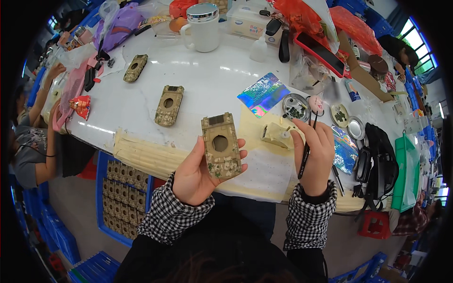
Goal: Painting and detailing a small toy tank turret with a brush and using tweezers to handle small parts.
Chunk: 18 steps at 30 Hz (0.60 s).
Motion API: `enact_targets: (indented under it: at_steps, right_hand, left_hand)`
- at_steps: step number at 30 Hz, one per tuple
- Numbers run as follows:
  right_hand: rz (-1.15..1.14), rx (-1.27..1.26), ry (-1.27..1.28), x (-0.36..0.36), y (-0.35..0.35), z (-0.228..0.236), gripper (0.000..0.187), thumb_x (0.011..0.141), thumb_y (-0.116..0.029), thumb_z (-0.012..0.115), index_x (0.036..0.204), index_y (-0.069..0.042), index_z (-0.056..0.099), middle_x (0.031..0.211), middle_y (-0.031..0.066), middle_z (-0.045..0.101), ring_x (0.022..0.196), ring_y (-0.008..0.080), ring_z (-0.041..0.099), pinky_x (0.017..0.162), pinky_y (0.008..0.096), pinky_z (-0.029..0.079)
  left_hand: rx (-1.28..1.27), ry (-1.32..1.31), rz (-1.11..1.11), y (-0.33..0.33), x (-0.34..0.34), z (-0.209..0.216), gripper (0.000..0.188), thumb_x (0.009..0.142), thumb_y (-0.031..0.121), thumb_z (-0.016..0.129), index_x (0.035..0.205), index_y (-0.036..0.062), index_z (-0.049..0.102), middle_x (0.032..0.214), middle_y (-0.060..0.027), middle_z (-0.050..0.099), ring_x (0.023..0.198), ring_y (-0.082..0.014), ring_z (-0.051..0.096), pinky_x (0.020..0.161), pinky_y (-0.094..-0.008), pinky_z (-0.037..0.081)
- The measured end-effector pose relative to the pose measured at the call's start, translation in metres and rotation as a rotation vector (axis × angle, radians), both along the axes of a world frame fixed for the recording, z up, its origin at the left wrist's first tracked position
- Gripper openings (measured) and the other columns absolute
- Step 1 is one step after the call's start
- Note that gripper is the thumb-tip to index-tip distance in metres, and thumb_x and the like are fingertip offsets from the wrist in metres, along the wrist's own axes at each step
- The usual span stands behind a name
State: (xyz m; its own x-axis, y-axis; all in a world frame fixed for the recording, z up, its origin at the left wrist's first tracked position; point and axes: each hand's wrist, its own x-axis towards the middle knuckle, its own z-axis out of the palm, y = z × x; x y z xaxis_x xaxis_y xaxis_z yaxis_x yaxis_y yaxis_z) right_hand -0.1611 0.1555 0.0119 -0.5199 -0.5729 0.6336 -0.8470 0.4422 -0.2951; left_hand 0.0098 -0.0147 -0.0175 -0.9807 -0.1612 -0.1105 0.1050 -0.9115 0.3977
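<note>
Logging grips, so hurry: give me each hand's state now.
Left hand: holding a camouflage model hull.
Right hand: holding a slim black tool.

Left hand (191,179): held a model hull (224,162) above the near edge of the tabletop (212,70).
Right hand (315,155): held a tool (306,152); a block (276,134) lay just left of it.
Loose hulls: nearer hull (169,106) beyond and left of the held one; farther hull (135,68) beyond and left of that.
Foil: first sheet (264,94) behind the block, second sheet (345,148) right of the right hand.
Tin (293,100): right of the first sheet, pieces (296,112) inside.
Far side: mug (205,35) left of the phone (321,54).
Black bag's place: bag (381,162) between second sheet and tray (399,172).
Crate (100,198): below the tabletop, left, with rows of hulls (121,207) in it.
</note>
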Motion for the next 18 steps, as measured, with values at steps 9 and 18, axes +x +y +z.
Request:
enact_targets:
  at_steps: [9, 18]
  right_hand:
    - [0.044, 0.043, -0.027, -0.008, -0.008, -0.001, 0.016, 0.071, -0.004, 0.074, 0.083, -0.004, 0.063, 0.076, 0.0116, 0.056, 0.076, 0.0301, 0.055, 0.067, 0.0392, 0.044]
    - [0.049, -0.230, -0.048, 0.020, 0.005, 0.025, 0.014, 0.076, 0.001, 0.070, 0.088, -0.001, 0.064, 0.085, 0.0136, 0.064, 0.082, 0.0288, 0.061, 0.079, 0.0372, 0.050]
  left_hand:
    - [0.111, -0.038, -0.132, 0.017, -0.008, -0.005, 0.056, 0.103, 0.044, 0.022, 0.139, 0.0029, 0.033, 0.130, -0.0171, 0.050, 0.119, -0.0284, 0.053, 0.103, -0.0470, 0.046]
    - [-0.009, -0.138, -0.120, 0.026, -0.012, 0.002, 0.059, 0.101, 0.050, 0.024, 0.140, 0.0071, 0.032, 0.129, -0.0140, 0.051, 0.120, -0.0280, 0.053, 0.103, -0.0482, 0.045]
